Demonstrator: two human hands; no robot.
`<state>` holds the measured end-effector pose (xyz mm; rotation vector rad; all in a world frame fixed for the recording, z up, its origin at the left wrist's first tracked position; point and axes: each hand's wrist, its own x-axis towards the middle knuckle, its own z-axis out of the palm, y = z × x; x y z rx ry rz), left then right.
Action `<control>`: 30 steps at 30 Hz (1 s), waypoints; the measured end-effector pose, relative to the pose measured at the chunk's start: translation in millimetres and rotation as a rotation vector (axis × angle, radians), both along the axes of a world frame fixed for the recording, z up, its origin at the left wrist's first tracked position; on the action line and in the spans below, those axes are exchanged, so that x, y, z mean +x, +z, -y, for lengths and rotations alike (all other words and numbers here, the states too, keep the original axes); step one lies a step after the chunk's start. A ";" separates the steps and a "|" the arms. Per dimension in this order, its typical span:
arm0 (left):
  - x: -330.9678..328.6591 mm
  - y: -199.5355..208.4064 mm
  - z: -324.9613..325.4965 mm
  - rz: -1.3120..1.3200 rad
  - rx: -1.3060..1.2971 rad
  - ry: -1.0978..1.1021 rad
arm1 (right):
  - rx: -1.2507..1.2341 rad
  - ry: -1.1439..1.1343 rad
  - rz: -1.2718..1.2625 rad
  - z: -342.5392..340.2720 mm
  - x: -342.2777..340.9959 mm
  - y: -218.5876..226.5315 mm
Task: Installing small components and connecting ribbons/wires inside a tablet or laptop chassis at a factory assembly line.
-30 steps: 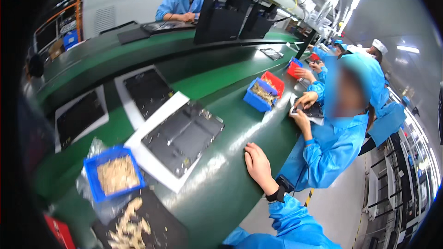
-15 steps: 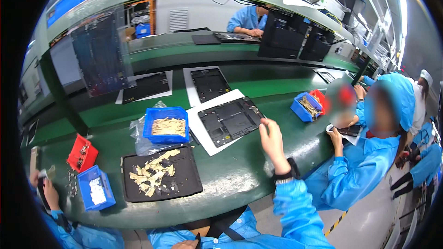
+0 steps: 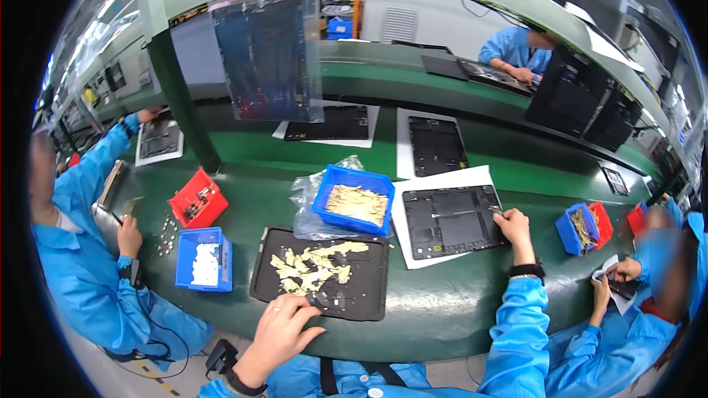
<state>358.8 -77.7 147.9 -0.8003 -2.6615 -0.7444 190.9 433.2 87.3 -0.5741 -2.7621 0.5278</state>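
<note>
Right of centre, the right hand (image 3: 513, 227) touches the black panel (image 3: 450, 225); lower centre, the left hand (image 3: 282, 330) overlaps the black tray (image 3: 369, 289). Neither grip's closure can be told.

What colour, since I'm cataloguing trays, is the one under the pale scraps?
The tray is black, best seen in the head view.

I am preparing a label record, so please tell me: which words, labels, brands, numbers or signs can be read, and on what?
None can be read.
Flat black rectangular casing by the right hand: pale marks, too small to read.
Shallow black tray: no legible lettering.
Blue plastic box of white pieces: nothing legible.
</note>
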 end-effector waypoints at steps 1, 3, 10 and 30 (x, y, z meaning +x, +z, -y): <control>-3.9 -5.8 -1.6 -0.004 0.002 -0.001 | -0.192 0.000 -0.039 4.1 1.2 0.5; -11.3 -13.1 -4.2 -0.044 -0.033 0.021 | -0.340 0.004 -0.048 15.7 2.9 16.7; -18.6 -26.8 5.4 -0.067 -0.072 -0.022 | -0.804 0.216 0.115 24.5 15.1 22.3; -21.1 -41.5 110.0 -0.057 -0.051 0.064 | -0.979 0.233 -0.039 31.4 56.0 6.1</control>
